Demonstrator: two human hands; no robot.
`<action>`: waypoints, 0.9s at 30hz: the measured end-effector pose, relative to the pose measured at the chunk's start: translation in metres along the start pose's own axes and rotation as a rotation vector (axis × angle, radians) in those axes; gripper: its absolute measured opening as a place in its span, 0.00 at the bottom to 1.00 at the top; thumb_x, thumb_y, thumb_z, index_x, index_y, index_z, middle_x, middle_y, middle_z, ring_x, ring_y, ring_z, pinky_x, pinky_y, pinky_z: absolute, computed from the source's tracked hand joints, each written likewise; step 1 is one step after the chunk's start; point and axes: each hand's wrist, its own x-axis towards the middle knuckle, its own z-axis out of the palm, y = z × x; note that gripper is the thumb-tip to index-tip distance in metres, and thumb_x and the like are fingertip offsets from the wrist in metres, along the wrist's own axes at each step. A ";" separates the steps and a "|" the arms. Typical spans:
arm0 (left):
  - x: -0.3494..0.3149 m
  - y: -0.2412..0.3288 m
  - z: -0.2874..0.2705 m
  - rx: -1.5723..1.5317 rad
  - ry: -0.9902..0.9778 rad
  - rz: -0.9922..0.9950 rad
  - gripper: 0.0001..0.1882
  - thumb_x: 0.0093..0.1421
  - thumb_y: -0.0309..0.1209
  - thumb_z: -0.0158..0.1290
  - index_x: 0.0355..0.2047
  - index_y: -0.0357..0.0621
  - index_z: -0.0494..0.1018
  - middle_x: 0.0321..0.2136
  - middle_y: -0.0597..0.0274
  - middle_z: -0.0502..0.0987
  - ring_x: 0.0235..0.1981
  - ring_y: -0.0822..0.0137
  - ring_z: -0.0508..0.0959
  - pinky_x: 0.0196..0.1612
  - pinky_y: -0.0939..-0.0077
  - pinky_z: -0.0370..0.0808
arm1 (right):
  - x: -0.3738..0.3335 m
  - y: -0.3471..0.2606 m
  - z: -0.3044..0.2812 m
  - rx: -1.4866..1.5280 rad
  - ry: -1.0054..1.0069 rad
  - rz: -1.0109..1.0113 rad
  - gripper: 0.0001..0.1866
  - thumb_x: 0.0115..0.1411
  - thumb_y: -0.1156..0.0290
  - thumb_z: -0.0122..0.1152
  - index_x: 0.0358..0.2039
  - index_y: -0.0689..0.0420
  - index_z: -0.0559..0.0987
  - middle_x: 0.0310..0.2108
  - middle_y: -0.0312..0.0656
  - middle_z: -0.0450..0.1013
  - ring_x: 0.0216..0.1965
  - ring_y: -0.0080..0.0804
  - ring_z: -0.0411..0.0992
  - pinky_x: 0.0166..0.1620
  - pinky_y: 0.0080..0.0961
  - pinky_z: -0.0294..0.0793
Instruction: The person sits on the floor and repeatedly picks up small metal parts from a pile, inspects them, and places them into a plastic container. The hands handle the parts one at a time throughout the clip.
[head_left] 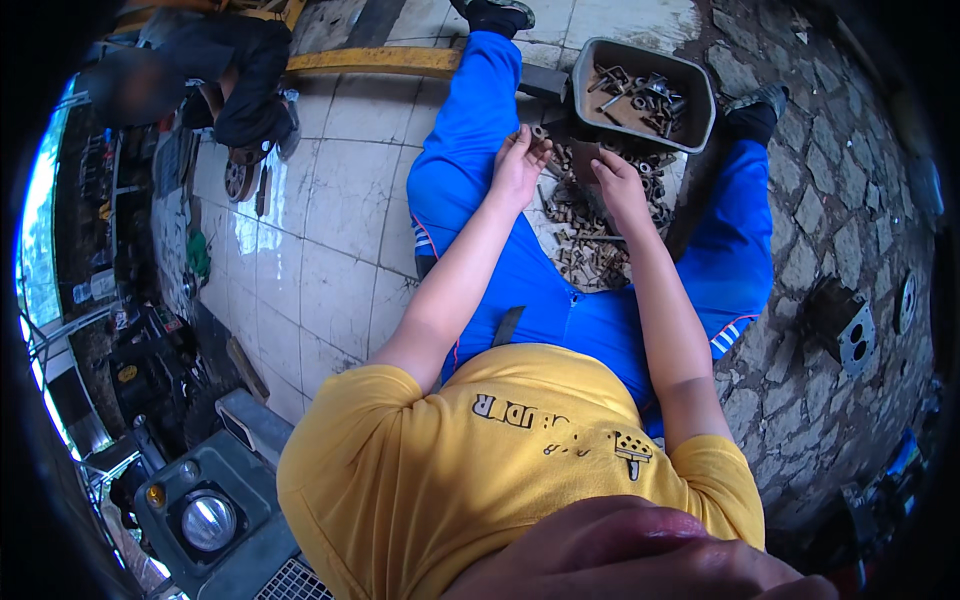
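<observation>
My left hand (518, 172) is closed, pinching a small metal nut (540, 132) between thumb and fingers. Close beside it, my right hand (622, 183) grips a flat brown piece (586, 162) that looks like sandpaper. The two hands are apart, held over a heap of rusty bolts and nuts (595, 258) between my outstretched legs. Beyond the right hand stands a grey plastic tub (706, 112) with loose bolts, nuts and other metal parts (640, 100) in it.
A yellow beam (375, 62) lies across the tiles at the far side. Another person (235, 75) sits at far left near a round metal part (240, 180). A metal engine block (842, 325) rests on the stone floor at right. A vehicle front (205, 515) is at lower left.
</observation>
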 end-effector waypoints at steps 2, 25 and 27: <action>0.010 0.009 -0.008 -0.208 0.006 -0.083 0.11 0.68 0.44 0.58 0.38 0.53 0.74 0.35 0.65 0.80 0.41 0.66 0.82 0.49 0.63 0.77 | 0.003 0.000 -0.006 0.082 -0.018 0.025 0.17 0.69 0.73 0.55 0.56 0.66 0.78 0.46 0.41 0.80 0.46 0.24 0.76 0.52 0.22 0.72; 0.005 -0.003 0.013 0.897 -0.161 0.371 0.18 0.56 0.19 0.67 0.45 0.36 0.74 0.41 0.60 0.81 0.44 0.70 0.82 0.47 0.75 0.80 | 0.000 -0.029 0.010 -0.607 0.149 -0.365 0.18 0.68 0.72 0.53 0.57 0.57 0.78 0.44 0.57 0.79 0.46 0.55 0.79 0.50 0.38 0.78; 0.006 -0.008 0.011 0.910 -0.151 0.443 0.17 0.55 0.21 0.68 0.43 0.38 0.76 0.38 0.62 0.83 0.41 0.72 0.82 0.44 0.76 0.80 | -0.007 -0.044 0.020 -0.590 0.108 -0.467 0.18 0.68 0.73 0.53 0.58 0.56 0.77 0.44 0.57 0.79 0.47 0.54 0.79 0.49 0.37 0.78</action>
